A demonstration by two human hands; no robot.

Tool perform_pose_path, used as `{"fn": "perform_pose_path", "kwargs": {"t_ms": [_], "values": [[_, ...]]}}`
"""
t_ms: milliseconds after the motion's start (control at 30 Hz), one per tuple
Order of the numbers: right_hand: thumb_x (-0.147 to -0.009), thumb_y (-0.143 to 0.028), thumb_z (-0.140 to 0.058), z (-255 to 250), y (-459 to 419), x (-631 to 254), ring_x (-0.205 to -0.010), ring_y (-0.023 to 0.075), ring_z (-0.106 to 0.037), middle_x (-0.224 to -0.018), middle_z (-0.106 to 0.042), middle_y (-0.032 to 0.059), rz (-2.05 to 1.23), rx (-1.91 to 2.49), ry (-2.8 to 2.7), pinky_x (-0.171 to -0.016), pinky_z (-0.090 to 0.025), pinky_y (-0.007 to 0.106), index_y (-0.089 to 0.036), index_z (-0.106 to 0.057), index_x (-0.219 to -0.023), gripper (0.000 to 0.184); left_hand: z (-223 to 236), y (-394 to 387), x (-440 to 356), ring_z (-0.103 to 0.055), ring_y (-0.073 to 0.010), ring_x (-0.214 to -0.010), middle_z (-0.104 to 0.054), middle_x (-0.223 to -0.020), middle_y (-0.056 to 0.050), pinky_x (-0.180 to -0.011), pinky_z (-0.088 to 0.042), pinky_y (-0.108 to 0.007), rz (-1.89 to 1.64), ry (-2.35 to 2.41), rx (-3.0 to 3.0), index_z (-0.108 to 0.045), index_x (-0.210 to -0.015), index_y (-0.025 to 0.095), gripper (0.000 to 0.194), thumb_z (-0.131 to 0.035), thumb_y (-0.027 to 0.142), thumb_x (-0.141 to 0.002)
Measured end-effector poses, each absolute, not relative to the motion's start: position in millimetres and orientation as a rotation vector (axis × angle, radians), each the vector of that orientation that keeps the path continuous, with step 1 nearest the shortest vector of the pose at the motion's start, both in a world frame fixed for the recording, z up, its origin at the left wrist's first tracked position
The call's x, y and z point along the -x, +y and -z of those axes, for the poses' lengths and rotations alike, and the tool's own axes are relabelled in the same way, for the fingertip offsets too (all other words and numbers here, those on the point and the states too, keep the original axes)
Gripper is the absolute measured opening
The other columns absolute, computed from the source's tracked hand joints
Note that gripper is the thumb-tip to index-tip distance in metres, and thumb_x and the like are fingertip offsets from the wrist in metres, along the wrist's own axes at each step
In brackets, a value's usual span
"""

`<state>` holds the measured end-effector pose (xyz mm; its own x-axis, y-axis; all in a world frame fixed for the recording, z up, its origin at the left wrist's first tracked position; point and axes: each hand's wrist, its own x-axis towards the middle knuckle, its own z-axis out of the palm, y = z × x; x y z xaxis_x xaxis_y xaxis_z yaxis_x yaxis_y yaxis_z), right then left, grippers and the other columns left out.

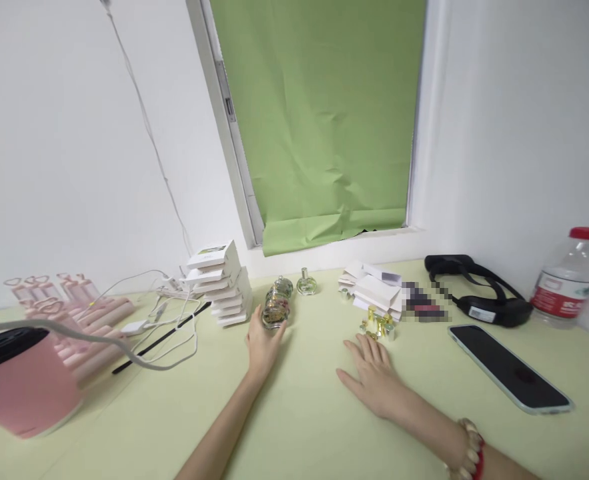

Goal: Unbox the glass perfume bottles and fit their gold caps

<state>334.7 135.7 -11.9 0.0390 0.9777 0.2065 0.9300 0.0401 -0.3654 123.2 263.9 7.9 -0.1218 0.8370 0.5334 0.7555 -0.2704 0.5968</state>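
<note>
My left hand (pixel 264 348) has its thumb and fingers around the sides of the nearest glass perfume bottle (pixel 275 313), the front one of a row of several round bottles running back toward the window. Behind that row, one clear perfume bottle (pixel 306 283) with a spray top stands apart. Palm down, my right hand (pixel 371 379) rests on the table with fingers spread, holding nothing. Its fingertips lie just short of a small group of gold and silver caps (pixel 380 325). Folded white paper pieces (pixel 374 287) lie beyond the caps.
Left of the bottles rises a stack of white boxes (pixel 221 283). White cables (pixel 174 327), pink tubes (pixel 99 340) and a pink cup (pixel 27 383) fill the left side. On the right are a phone (pixel 509 367), a black headset (pixel 489 293) and a red-capped water bottle (pixel 567 280).
</note>
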Motion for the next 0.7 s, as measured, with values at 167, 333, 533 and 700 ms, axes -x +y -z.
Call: {"fn": "perform_pose_path", "kwargs": {"t_ms": [167, 333, 533, 700], "values": [[-0.084, -0.048, -0.038, 4.9, 132.3, -330.3, -0.132, 0.0315, -0.018, -0.141, -0.03, 0.0168, -0.123, 1.98, -1.91, -0.105, -0.016, 0.047, -0.016, -0.044, -0.13, 0.056, -5.0, 272.6, -118.0, -0.052, -0.0262, -0.106, -0.054, -0.115, -0.012, -0.089, -0.042, -0.04, -1.423, 1.73, -1.814, -0.042, -0.116, 0.017, 0.063, -0.061, 0.048, -0.065], [-0.081, -0.047, -0.043, -1.2, 130.7, -326.3, -0.132, 0.0352, -0.016, -0.142, -0.027, 0.0184, -0.127, 2.07, -1.843, -0.103, -0.019, 0.048, -0.014, -0.044, -0.13, 0.059, -9.7, 264.2, -124.1, -0.054, -0.0251, -0.092, -0.057, -0.098, -0.008, -0.083, -0.043, -0.043, -1.419, 1.788, -1.966, -0.053, -0.102, 0.018, 0.047, -0.056, 0.05, -0.068], [-0.077, -0.049, -0.05, 2.9, 133.4, -324.8, -0.132, 0.039, -0.013, -0.141, -0.026, 0.0224, -0.033, 2.119, -1.79, -0.104, -0.013, 0.051, -0.01, -0.042, -0.131, 0.067, -9.7, 261.5, -132.0, -0.058, -0.0201, -0.088, -0.06, -0.1, -0.006, -0.078, -0.046, -0.034, -1.379, 1.486, -2.067, -0.052, -0.099, 0.019, 0.037, -0.052, 0.045, -0.074], [-0.081, -0.049, -0.043, 8.6, 143.7, -337.8, -0.133, 0.0302, -0.017, -0.142, -0.028, 0.018, -0.005, 1.963, -1.904, -0.106, -0.012, 0.047, -0.012, -0.041, -0.131, 0.062, -12.9, 254.0, -137.8, -0.058, -0.0197, -0.089, -0.063, -0.097, -0.005, -0.08, -0.045, -0.033, -1.223, 1.333, -2.227, -0.051, -0.099, 0.019, 0.029, -0.046, 0.04, -0.078]]}}
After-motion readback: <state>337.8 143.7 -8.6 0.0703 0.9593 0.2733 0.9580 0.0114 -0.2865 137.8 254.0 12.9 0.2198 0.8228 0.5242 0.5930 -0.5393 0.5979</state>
